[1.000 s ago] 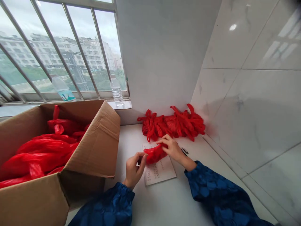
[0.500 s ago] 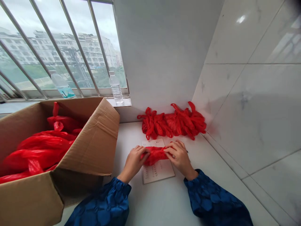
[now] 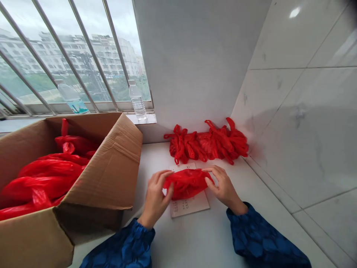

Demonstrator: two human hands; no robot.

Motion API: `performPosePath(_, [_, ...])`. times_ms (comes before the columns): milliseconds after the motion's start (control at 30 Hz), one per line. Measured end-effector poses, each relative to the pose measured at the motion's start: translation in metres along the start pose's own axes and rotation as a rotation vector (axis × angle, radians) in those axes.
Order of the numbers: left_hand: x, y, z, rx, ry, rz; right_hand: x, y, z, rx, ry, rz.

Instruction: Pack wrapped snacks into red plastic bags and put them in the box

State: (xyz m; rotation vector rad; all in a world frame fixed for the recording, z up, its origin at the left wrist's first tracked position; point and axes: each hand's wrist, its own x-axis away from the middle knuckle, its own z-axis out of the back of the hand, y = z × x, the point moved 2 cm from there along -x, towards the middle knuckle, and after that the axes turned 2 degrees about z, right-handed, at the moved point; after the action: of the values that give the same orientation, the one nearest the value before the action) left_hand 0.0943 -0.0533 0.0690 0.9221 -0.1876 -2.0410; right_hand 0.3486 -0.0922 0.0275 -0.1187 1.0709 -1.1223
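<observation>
A crumpled red plastic bag [image 3: 189,183] is spread between my two hands, above a white printed booklet [image 3: 192,207] on the white surface. My left hand [image 3: 157,191] has its thumb and fingers around the bag's left end. At the right end, my right hand [image 3: 221,186] holds the bag's edge between thumb and fingers. Behind the booklet, a row of bunched red bags [image 3: 206,143] lies against the wall.
An open cardboard box [image 3: 108,171] with several red bags [image 3: 52,167] inside stands at the left. Two clear bottles, one upright [image 3: 137,100] and one tilted [image 3: 72,97], are at the barred window. A marbled tile wall [image 3: 312,141] rises at the right.
The red bag between my hands has opened out wider and fuller. My hands have moved slightly apart, and their fingers are spread more. The view has shifted a little.
</observation>
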Motion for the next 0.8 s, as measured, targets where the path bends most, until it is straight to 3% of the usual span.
performPosePath(100, [-0.003,0.026,-0.016,-0.094,-0.172,-0.154,-0.002,-0.015,-0.016,0.061,-0.045,-0.009])
performPosePath(167, [-0.008,0.028,-0.025,-0.137,-0.206,-0.187,-0.001,-0.015,-0.024,0.082,-0.095,0.005])
performPosePath(233, [-0.012,0.02,-0.028,-0.131,-0.172,-0.157,0.0,-0.008,-0.025,0.078,-0.093,-0.004])
performPosePath(367, [-0.016,0.002,-0.018,-0.078,-0.048,-0.045,-0.002,0.003,-0.013,0.065,0.041,-0.105])
performPosePath(433, [-0.016,0.001,-0.014,-0.023,-0.037,-0.028,-0.005,-0.003,-0.012,0.029,0.088,-0.116])
performPosePath(600, [-0.014,0.005,-0.014,0.15,-0.023,0.01,-0.009,-0.022,-0.022,-0.16,0.04,-0.094])
performPosePath(800, [-0.012,-0.026,-0.007,0.339,0.242,0.273,0.001,0.021,-0.002,-0.275,0.247,-0.294])
